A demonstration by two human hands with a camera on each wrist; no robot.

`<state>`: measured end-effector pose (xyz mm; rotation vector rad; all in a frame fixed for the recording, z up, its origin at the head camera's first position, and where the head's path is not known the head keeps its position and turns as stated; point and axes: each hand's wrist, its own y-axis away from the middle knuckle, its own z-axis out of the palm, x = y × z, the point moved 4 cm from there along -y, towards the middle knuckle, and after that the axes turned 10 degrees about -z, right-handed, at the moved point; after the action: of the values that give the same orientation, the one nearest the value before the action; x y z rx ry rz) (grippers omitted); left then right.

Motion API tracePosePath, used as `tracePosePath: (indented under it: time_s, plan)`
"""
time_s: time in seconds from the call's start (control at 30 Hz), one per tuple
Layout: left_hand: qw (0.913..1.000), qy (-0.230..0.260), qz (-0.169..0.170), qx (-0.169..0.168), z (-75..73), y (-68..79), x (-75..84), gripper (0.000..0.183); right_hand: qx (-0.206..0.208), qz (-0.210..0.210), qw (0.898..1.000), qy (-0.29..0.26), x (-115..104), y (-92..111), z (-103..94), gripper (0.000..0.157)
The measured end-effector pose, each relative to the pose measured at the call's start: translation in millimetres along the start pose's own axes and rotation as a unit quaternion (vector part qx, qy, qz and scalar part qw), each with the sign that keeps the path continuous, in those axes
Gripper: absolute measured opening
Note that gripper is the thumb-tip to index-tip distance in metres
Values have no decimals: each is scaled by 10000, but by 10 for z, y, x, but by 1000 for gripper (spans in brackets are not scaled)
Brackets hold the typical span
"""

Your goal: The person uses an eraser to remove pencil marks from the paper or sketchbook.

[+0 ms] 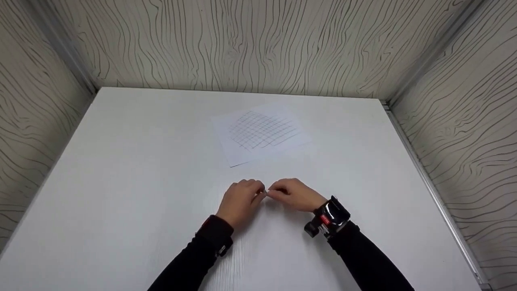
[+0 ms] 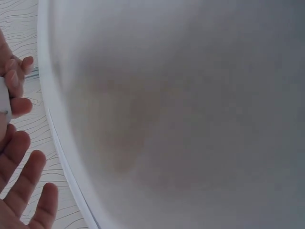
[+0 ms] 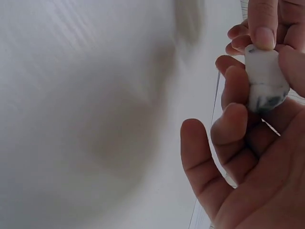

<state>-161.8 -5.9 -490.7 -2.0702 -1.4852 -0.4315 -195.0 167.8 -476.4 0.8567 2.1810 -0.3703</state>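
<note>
A small white eraser with dark grey smudges at its ends is held between both hands above the table. My left hand pinches one end, its thumb pressing on the eraser in the right wrist view. The fingers and thumb of my right hand pinch the eraser from the other side, with the little finger stretched away. In the head view the fingertips meet and cover most of the eraser. Only a sliver of the eraser appears at the left edge of the left wrist view.
Beyond the hands, white paper with a crosshatch of dark pencil-like lines lies on the white table. Wood-grain patterned panels stand along the back and both sides. A metal strip runs along the right table edge.
</note>
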Motion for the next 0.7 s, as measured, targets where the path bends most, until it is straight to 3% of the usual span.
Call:
tracePosePath:
  time_s: [0.1,0.4,0.57,0.7]
  plan:
    - [9998,-188,-116,12,-20,-37,-41,9,250,-45,9993,259,18,16,-37,28]
    - [9903,-1110,-815,-177,-76,-236,-317,41,815,212,9941,684,111,70,-125,19]
    - [9825,-1305,-1176,-618,-25,-279,-434,54,1039,378,9913,713,149,114,-154,18]
    - [9735,-1553,-1362,-980,-10,-267,-431,60,1267,521,9881,704,190,141,-184,18]
